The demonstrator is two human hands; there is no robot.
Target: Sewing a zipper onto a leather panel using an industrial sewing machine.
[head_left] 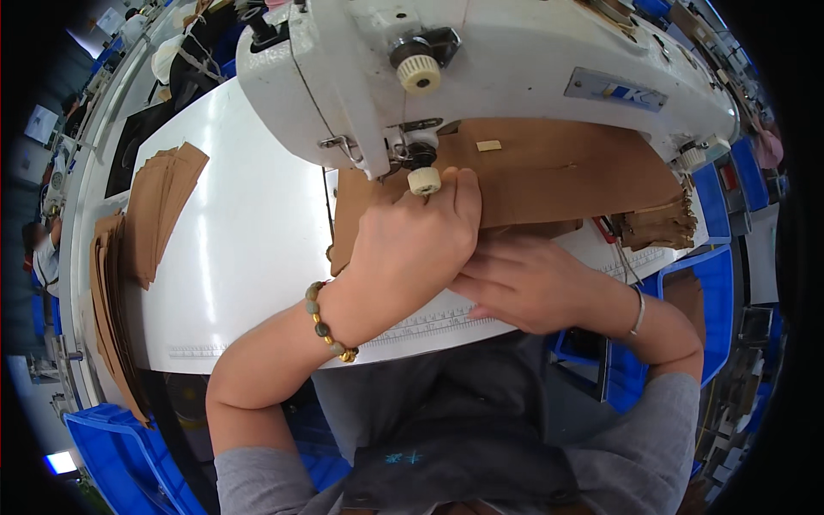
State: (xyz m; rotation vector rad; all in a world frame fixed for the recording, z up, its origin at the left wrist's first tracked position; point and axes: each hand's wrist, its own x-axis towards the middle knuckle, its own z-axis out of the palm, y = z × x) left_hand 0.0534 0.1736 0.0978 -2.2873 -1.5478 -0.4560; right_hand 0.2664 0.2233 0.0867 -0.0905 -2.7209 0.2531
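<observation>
A white sewing machine (515, 69) stands over a flat brown piece (566, 163) with a small pale patch on it. My left hand (416, 232), wearing a beaded bracelet, is at the needle area just below the cream knob (424, 181), fingers bent together on the brown piece, their tips partly hidden. My right hand (536, 283) lies just right of and below it, fingers stretched toward the piece's near edge, some tips hidden under my left hand.
Stacks of brown pieces (163, 206) lie at the table's left, more (652, 227) at right beside red-handled snips (603, 230). Blue bins (129, 455) flank the white table (232, 266), whose front edge carries a ruler. Another person (43, 257) sits at far left.
</observation>
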